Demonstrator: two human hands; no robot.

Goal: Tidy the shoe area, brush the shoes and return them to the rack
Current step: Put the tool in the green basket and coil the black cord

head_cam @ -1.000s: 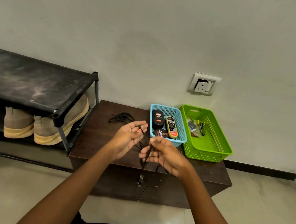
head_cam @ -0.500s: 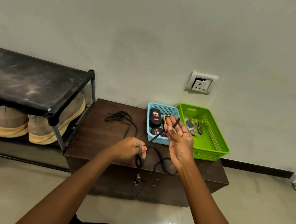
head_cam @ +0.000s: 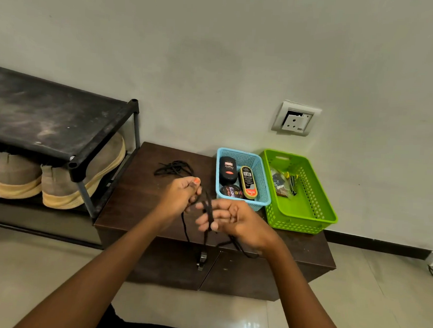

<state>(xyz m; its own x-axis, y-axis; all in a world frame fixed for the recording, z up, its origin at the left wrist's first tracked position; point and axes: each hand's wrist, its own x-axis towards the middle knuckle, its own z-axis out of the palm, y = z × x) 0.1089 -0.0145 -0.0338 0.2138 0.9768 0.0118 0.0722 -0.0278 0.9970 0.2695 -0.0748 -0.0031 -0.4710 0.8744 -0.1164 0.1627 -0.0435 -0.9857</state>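
A black shoelace runs between both hands above the dark wooden cabinet. My left hand pinches one part of it. The lace is looped over the fingers of my right hand, and its loose ends hang down over the cabinet's front. Another black lace lies bundled on the cabinet top behind my left hand. A pair of tan shoes stands on the lower shelf of the black shoe rack at the left.
A blue basket with shoe polish bottles and a tin sits on the cabinet next to a green basket holding small items. A wall socket is above them. Tiled floor lies in front.
My right hand has come down from in front of the blue basket to meet my left hand, which rose slightly. The lace now wraps over my right fingers.
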